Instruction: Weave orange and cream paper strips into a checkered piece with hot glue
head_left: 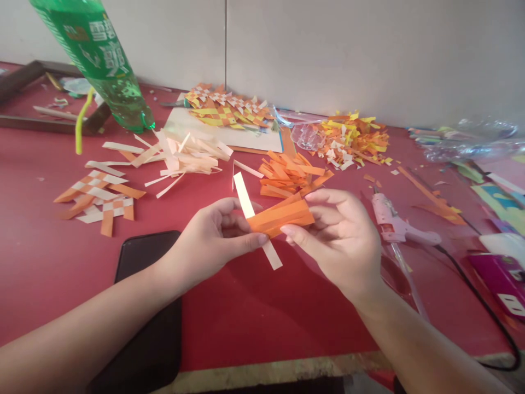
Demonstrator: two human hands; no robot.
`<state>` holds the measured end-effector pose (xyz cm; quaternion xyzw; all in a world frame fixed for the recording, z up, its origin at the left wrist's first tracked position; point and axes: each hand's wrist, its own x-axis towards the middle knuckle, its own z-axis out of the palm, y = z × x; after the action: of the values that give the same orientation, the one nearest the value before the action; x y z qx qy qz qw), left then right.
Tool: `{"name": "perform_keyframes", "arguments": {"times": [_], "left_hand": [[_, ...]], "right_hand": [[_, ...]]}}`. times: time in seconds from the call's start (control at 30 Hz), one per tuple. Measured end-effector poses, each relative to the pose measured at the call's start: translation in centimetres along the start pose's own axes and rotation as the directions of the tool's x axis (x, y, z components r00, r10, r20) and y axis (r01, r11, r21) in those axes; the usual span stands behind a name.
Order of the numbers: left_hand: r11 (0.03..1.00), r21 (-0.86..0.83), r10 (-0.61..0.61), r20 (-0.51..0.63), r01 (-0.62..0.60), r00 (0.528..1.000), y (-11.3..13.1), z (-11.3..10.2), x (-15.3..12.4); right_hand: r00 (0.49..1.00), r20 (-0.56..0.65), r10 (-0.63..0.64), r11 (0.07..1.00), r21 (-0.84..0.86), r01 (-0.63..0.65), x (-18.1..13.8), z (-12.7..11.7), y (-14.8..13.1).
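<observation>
Orange paper strips (283,217) lie side by side between my two hands, held above the red table. A white paper strip (245,196) crosses them at their left end, sticking out above and below. My left hand (219,232) pinches the crossing, thumb in front and fingers behind. At the right end, my right hand (340,235) grips the orange strips between thumb and fingers. Behind them lies a pile of loose orange strips (287,172), with a heap of pale strips (184,153) to its left. Woven orange-and-white pieces (96,189) rest on the left.
A green bottle (98,60) stands at the back left beside a dark frame (36,123). A black phone-like slab (151,328) lies under my left forearm. A pink glue gun (394,219) with a cord is at the right. Paper scraps (353,139) sit near the wall.
</observation>
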<state>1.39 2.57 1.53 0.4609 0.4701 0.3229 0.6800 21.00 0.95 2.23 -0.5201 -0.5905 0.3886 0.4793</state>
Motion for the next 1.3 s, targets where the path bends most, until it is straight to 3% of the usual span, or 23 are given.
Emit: {"name": "perform_keyframes", "arguments": {"times": [0.2, 0.4, 0.67, 0.83, 0.93, 1.17, 1.3], "left_hand": [[0.999, -0.025, 0.030, -0.033, -0.030, 0.999, 0.07, -0.23, -0.18], [0.996, -0.075, 0.041, 0.009, -0.040, 0.999, 0.11, -0.19, -0.15], [0.987, -0.145, 0.083, 0.065, -0.072, 0.994, -0.01, -0.08, -0.09], [0.996, -0.088, 0.003, 0.031, 0.000, 1.000, 0.03, -0.24, -0.12], [0.999, -0.040, 0.011, -0.025, -0.012, 1.000, -0.08, -0.28, -0.14], [0.994, -0.029, 0.109, 0.064, -0.108, 0.992, -0.14, -0.29, -0.31], [0.995, -0.013, 0.100, 0.059, -0.099, 0.993, 0.12, -0.36, -0.40]], "right_hand": [[0.998, -0.058, 0.003, 0.998, 0.057, 0.000, 0.46, -0.21, 0.24], [0.961, 0.271, 0.046, 0.995, 0.072, -0.068, 0.56, -0.49, 0.22], [0.977, 0.211, 0.022, 0.999, 0.018, -0.026, 0.52, -0.65, 0.43], [0.988, 0.153, -0.015, 0.999, -0.040, 0.021, 0.53, -0.64, 0.14], [0.984, 0.176, -0.010, 1.000, -0.007, 0.011, 0.46, -0.64, 0.07], [0.968, 0.248, 0.033, 0.998, 0.051, -0.048, 0.53, -0.76, 0.00], [0.970, 0.239, 0.041, 0.999, 0.007, -0.044, 0.51, -0.82, 0.11]]}}
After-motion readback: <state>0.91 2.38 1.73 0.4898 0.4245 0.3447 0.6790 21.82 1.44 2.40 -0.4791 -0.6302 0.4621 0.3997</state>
